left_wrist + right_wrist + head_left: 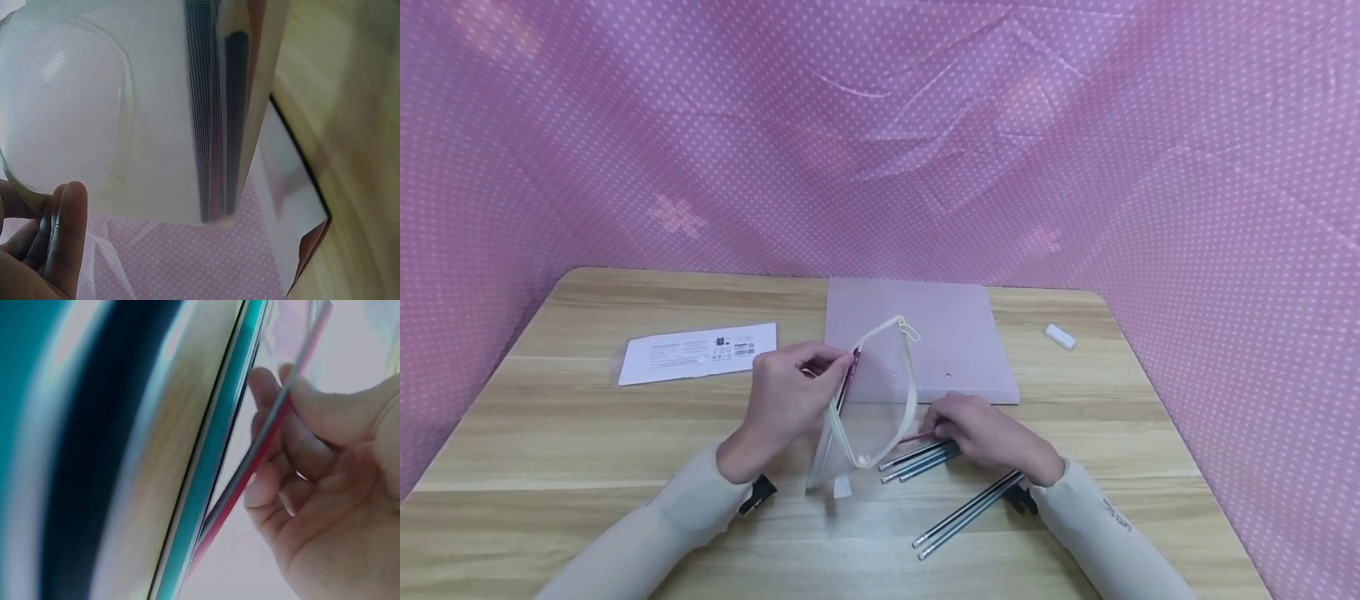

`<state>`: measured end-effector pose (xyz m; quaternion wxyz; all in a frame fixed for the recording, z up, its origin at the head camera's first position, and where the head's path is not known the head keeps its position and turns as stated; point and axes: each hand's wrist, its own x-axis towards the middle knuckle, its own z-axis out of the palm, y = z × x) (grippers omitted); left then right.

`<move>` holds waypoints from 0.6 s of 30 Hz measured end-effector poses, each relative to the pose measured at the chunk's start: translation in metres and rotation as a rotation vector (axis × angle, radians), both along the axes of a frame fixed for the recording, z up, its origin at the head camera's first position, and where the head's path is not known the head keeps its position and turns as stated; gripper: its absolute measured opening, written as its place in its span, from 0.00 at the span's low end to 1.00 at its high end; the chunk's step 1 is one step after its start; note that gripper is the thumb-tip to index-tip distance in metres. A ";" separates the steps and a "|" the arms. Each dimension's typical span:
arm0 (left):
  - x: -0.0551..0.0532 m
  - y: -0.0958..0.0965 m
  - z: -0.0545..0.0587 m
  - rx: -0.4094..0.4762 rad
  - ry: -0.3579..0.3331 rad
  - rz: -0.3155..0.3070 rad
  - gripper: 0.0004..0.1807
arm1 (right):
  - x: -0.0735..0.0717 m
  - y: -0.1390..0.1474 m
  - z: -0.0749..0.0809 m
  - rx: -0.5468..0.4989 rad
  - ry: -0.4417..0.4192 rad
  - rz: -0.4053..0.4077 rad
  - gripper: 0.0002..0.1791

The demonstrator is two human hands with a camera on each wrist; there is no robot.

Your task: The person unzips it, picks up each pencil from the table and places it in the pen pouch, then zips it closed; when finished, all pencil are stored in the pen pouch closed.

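Observation:
My left hand (pixel 790 387) pinches the rim of a clear zip pouch (pixel 912 400) with a cream zipper, holding it upright with its mouth open. A red pencil (pixel 848 379) stands in the pouch against its left side; dark striped pencils (pixel 234 125) show through the mesh wall in the left wrist view. Beside the pouch's right edge, my right hand (pixel 988 433) pinches a red pencil (pixel 269 428) between thumb and fingers. Several dark and teal striped pencils (pixel 925 463) lie just below that hand. Two more striped pencils (pixel 962 517) lie nearer the front, towards the right wrist.
Behind the pouch lies a pale pink folder or box (pixel 917 308). A white printed package (pixel 700 352) is on the left, and a white eraser (pixel 1060 337) on the right. Pink dotted cloth (pixel 880 150) hangs round the wooden table (pixel 572 433).

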<state>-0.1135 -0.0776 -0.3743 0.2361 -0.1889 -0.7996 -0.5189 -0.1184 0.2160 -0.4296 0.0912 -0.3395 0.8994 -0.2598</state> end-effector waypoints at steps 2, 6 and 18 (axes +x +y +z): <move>-0.002 -0.003 0.002 0.009 0.012 0.008 0.04 | 0.000 0.000 0.001 -0.064 -0.002 -0.054 0.09; -0.004 -0.007 0.005 0.017 0.028 0.023 0.05 | -0.003 0.000 0.002 -0.211 0.063 -0.189 0.08; -0.004 -0.007 0.006 0.016 -0.001 0.021 0.05 | -0.020 -0.004 0.006 -0.753 0.108 -0.801 0.08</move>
